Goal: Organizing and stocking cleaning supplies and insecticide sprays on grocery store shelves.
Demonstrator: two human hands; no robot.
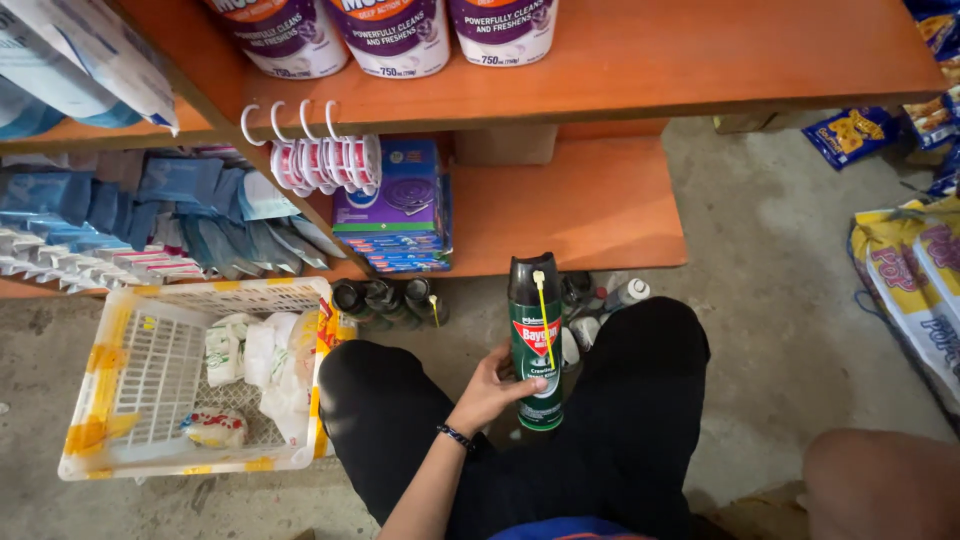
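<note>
Black trousers [640, 400], dark beaded wristband [456, 436]

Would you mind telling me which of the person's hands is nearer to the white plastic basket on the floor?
Left. The left hand grips the green spray can, right of the white plastic basket. The right hand is out of view.

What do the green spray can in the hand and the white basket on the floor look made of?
Green spray can with dark cap: likely painted metal, glossy sheen on a rigid cylinder; the cap looks plastic. White lattice basket: moulded plastic, matte, thin gridded walls, patched with yellow tape. The left hand holds the can.
</note>
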